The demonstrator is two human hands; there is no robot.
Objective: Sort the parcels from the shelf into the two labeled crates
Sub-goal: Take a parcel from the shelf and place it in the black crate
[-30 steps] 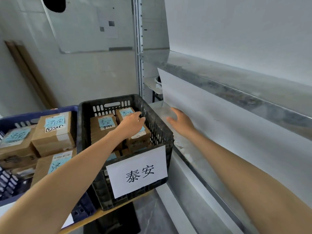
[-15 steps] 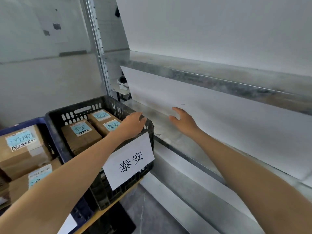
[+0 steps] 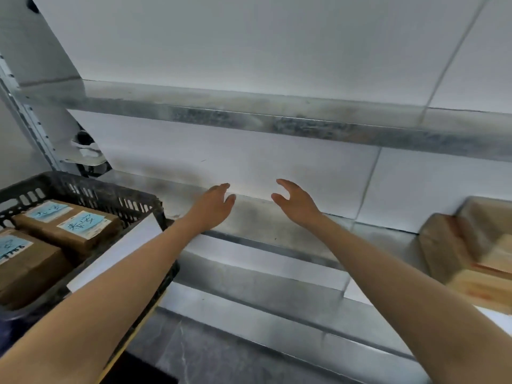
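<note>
Here the unsorted parcels (image 3: 468,242), a blurred heap of brown cartons, lie on the shelf (image 3: 263,217) well to the right of the right hand (image 3: 296,203); none of their writing can be read. Neither hand holds anything. The right hand is spread wide, fingers gently curved and thumb out. The left hand (image 3: 213,206), just beside it, is flat with its fingers straight. Both hands are over the bare metal deck, and whether either touches it cannot be told.

To the left of the left hand, partly under its forearm, stands the black crate (image 3: 91,187) with brown boxes (image 3: 94,242) packed inside. Each box carries a pale blue label (image 3: 83,225) with handwritten characters. The clearest looks like 泰安, and the nearest label (image 3: 12,249) shows digits that seem to read 7786. A white sign (image 3: 119,250) hangs on the crate's near wall, seen at too sharp an angle to read.

The deck is dull galvanised metal, smudged dark beyond the left hand's fingertips. Above both hands runs the mottled front edge of an upper shelf (image 3: 277,126). White panels (image 3: 249,162) close the back behind the hands. A perforated upright (image 3: 27,120) rises far to the left, and grey veined floor (image 3: 210,356) shows below the forearms.
</note>
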